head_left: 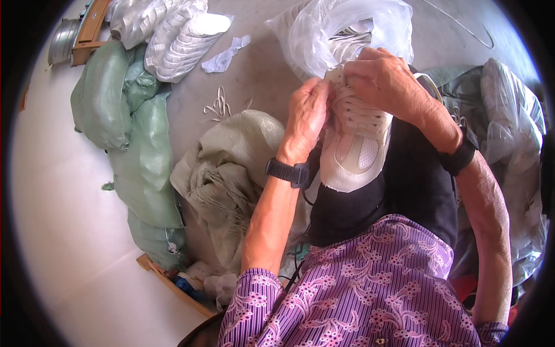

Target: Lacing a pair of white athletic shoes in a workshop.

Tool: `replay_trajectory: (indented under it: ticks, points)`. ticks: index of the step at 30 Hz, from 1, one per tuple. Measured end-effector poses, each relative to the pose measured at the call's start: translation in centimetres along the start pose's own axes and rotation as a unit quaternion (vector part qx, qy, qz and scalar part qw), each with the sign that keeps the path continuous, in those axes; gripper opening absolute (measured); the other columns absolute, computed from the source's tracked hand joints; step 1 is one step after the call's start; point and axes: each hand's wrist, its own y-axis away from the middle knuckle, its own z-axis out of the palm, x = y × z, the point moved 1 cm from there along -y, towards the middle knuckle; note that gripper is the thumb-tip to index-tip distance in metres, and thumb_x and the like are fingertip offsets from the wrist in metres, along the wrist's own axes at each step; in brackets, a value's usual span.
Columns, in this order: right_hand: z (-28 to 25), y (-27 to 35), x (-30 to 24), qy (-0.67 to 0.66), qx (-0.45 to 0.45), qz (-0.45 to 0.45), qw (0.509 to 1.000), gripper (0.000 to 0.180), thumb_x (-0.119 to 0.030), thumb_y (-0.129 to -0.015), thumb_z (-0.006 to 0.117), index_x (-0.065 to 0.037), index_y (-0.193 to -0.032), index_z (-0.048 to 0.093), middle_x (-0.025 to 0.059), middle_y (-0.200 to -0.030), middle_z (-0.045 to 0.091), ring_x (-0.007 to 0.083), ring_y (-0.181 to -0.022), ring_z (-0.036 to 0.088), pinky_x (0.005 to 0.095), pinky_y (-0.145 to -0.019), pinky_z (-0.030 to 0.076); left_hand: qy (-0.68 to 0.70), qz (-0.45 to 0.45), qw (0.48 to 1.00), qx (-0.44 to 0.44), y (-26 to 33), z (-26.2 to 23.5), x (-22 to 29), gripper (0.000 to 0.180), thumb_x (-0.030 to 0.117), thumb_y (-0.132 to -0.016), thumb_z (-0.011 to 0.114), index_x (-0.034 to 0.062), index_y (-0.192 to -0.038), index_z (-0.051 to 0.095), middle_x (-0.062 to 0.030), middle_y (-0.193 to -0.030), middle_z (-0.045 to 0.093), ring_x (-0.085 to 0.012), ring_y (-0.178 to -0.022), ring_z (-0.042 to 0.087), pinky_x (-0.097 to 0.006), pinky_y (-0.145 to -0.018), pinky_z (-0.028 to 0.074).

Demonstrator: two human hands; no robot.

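A cream shoe upper (352, 156) rests over my dark-clad lap, its rounded toe toward me and pale laces (361, 115) crossing its front. My left hand (307, 115) is closed, gripping the upper's left edge near the top between thumb and fingers. Over the top eyelets, on the right side, my right hand (386, 84) is closed with its fingers bent against the upper. Its fingertips are partly hidden, so I cannot tell if a lace end is pinched there. A pale loop (430, 84) shows just beyond my right wrist.
Beyond my hands stands an open clear plastic bag (289, 34) with nested pale pieces. Stacked white uppers (188, 43) lie at far left, above green sacks (144, 156). A crumpled beige sack (225, 168) and loose laces (217, 104) are left; plastic-wrapped bundles (509, 115) are right.
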Motion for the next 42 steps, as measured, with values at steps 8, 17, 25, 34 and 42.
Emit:
replay_trajectory:
  ticks: [8, 17, 25, 34, 42]
  points:
    - [0.3, -1.1, 0.9, -0.019, -0.025, 0.051, 0.998, 0.021, -0.015, -0.079, 0.051, -0.007, -0.088, 0.068, 0.0109, -0.089, 0.066, 0.0309, -0.089, 0.062, 0.0446, -0.082, 0.046, 0.088, -0.029, 0.995, -0.046, -0.1, -0.3, -0.7, 0.021, 0.028, -0.089, 0.056, 0.0097, -0.078, 0.053, 0.0068, -0.058, 0.036, -0.0061, -0.047, 0.031, -0.023, -0.042, 0.026]
    - [0.1, -1.6, 0.5, -0.006, -0.063, -0.041, 0.997, 0.025, -0.017, -0.081, 0.054, -0.012, -0.099, 0.071, 0.0104, -0.087, 0.065, 0.0285, -0.089, 0.062, 0.0418, -0.082, 0.045, 0.107, -0.039, 0.991, -0.072, -0.3, -0.6, -1.0, 0.019, 0.024, -0.089, 0.054, 0.0116, -0.075, 0.049, 0.008, -0.058, 0.035, -0.0049, -0.046, 0.03, -0.022, -0.041, 0.025]
    - [1.1, -3.0, 0.4, -0.073, -0.114, 0.01, 0.991, 0.022, -0.014, -0.075, 0.054, -0.008, -0.087, 0.071, 0.0117, -0.081, 0.068, 0.03, -0.079, 0.065, 0.0376, -0.076, 0.05, 0.123, -0.056, 0.989, -0.068, -0.2, -0.5, -1.0, 0.018, 0.022, -0.088, 0.056, 0.012, -0.075, 0.048, 0.0078, -0.057, 0.034, -0.0052, -0.045, 0.03, -0.023, -0.041, 0.026]
    - [1.0, -2.4, 0.8, -0.066, -0.078, -0.022, 0.994, 0.02, -0.012, -0.073, 0.054, -0.003, -0.085, 0.068, 0.015, -0.08, 0.065, 0.0303, -0.077, 0.063, 0.0371, -0.072, 0.049, 0.114, -0.054, 0.988, -0.087, -0.6, -0.5, -0.8, 0.021, 0.023, -0.088, 0.055, 0.013, -0.072, 0.046, 0.0067, -0.057, 0.033, -0.0061, -0.046, 0.031, -0.024, -0.042, 0.025]
    - [0.8, -2.5, 0.0, -0.121, -0.115, 0.026, 0.986, 0.017, -0.011, -0.07, 0.054, -0.001, -0.078, 0.065, 0.0174, -0.069, 0.06, 0.0331, -0.068, 0.06, 0.0388, -0.065, 0.048, 0.078, -0.052, 0.992, -0.083, 0.1, -0.5, 0.0, 0.021, 0.022, -0.088, 0.055, 0.0131, -0.071, 0.046, 0.0056, -0.058, 0.036, -0.0068, -0.046, 0.034, -0.024, -0.042, 0.027]
